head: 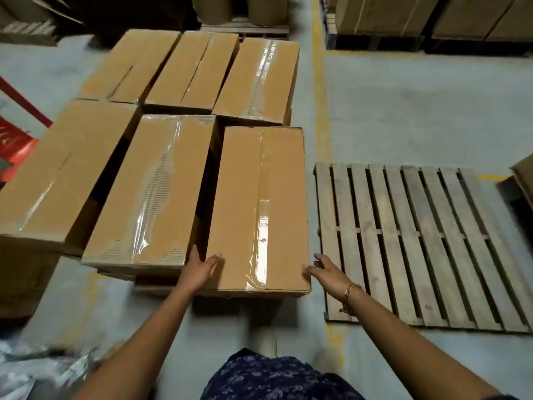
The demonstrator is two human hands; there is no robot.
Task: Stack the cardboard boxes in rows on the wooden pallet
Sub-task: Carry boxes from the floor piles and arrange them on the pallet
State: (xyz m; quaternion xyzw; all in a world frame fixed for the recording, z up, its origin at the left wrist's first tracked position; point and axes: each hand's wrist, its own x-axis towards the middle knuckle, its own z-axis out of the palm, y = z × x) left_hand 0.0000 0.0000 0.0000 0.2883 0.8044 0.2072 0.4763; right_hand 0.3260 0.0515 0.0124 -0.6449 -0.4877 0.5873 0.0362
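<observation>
From the head view I look down on six sealed cardboard boxes lying in two rows of three, long sides together, tops taped with clear tape. The near right box (259,203) is the one I am on. The left grip (202,269) is at its near left corner: the thumb lies flat on the top and the fingers (194,253) reach straight into the dark gap between this box and the near middle box (155,192). That grip is not closed round anything; the fingers are straight and only touch the cardboard. The right grip (326,269) is at the near right corner, fingers spread and loosely bent. Its thumb is at the box edge, but I cannot tell whether it touches. It holds nothing. A gold bracelet (350,293) hangs on that wrist.

The near left box (57,174) sits a little apart from the middle one, with a dark gap between them. The far row (193,67) lies close behind, and more cardboard shows under the near edges.

The wooden pallet (418,241) lies flat on the grey floor (403,111) just to the right of the boxes, its slats running away from me. A worn yellow line (320,111) runs along the floor between the far row and the open floor. Something red (14,140) stands at the left edge, and crumpled plastic film (28,365) lies at the bottom left. Further cartons on dark pallets (389,18) stand at the back right.
</observation>
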